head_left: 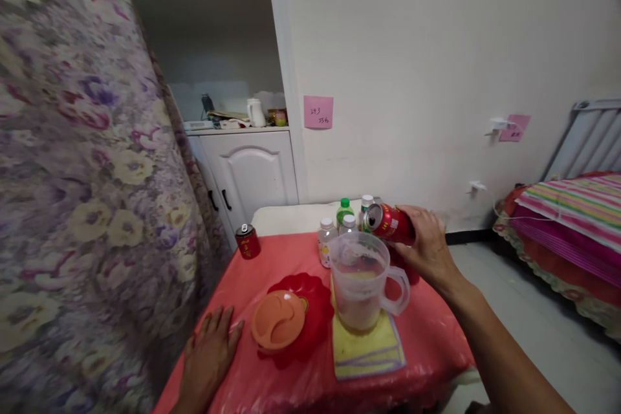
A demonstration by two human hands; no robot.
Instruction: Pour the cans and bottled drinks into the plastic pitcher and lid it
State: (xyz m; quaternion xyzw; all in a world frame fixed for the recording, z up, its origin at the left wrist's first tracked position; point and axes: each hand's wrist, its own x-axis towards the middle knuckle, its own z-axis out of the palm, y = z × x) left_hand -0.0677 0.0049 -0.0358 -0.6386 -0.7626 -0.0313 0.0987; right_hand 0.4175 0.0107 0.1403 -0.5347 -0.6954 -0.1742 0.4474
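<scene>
My right hand (424, 242) is wrapped round a red drink can (392, 224), tipped on its side with its opened top facing left. The can is above the rim of a clear plastic measuring jug (359, 288), whose handle points right. Some pale liquid seems to be inside the jug, which stands on a folded yellow cloth (366, 356). My left hand (211, 346) lies flat on the red table cover, fingers spread, left of an orange divided bowl (279, 320). That bowl rests on a red scalloped plate (315, 336).
Another red can (248, 241) stands upright at the table's left back corner. Behind the jug are several bottles, including a white-capped one (326, 242) and a green-capped one (345, 209). A floral curtain (97, 174) hangs on the left; a bed (572, 226) is at right.
</scene>
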